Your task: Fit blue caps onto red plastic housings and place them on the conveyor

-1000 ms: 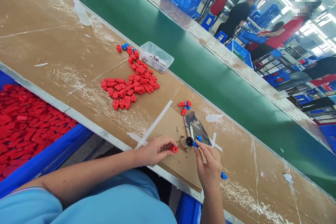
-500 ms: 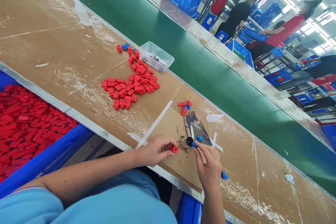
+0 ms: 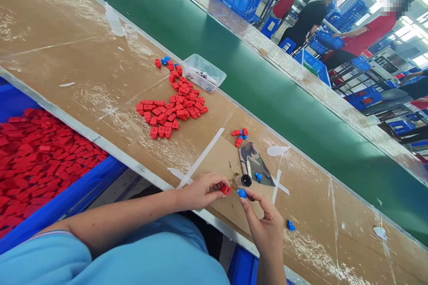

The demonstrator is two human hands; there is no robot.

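Red plastic piece (image 3: 226, 190) pinched in left hand (image 3: 200, 191) fingers, small blue piece (image 3: 241, 193) pinched in right hand (image 3: 264, 218), both just short of black round cap (image 3: 246, 181). Beyond cap, camouflage patch (image 3: 256, 164) flat on taped cardboard tabletop (image 3: 83, 67); farther off, blocky red heap (image 3: 174, 109), clear tub (image 3: 204, 72).

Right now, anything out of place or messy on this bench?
One stray blue piece lies alone right of the right hand. Brown grime surrounds the small black pot. White tape strips cross the worn cardboard.

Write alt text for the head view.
The left hand pinches a small red plastic piece and the right hand a small blue piece, over a cardboard-covered bench bearing a pile of red pieces.
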